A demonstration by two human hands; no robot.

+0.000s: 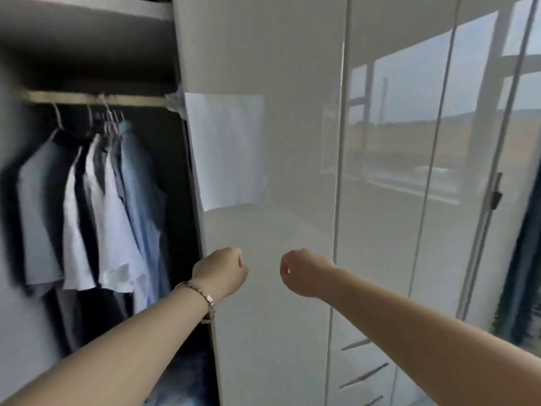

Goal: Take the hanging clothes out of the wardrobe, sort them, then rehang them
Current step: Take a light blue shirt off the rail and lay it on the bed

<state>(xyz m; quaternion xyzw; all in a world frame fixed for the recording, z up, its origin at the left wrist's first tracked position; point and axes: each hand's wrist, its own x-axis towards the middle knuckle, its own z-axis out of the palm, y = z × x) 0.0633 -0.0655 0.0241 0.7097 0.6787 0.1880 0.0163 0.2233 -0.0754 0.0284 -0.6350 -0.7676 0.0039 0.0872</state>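
Several shirts [96, 206] in white, pale blue and dark grey hang on hangers from a rail [87, 98] inside the open wardrobe at the left. My left hand [222, 273], with a metal bracelet on its wrist, is a closed fist in front of the glossy white door [263, 171], just right of the opening. My right hand [301, 272] is also a closed fist, a little further right. Neither hand holds anything, and both are apart from the clothes.
A white sheet of paper [225, 150] is stuck on the door at chest height. More glossy doors [395, 200] to the right reflect a window. A dark curtain [524, 259] hangs at the far right. A shelf [87, 7] sits above the rail.
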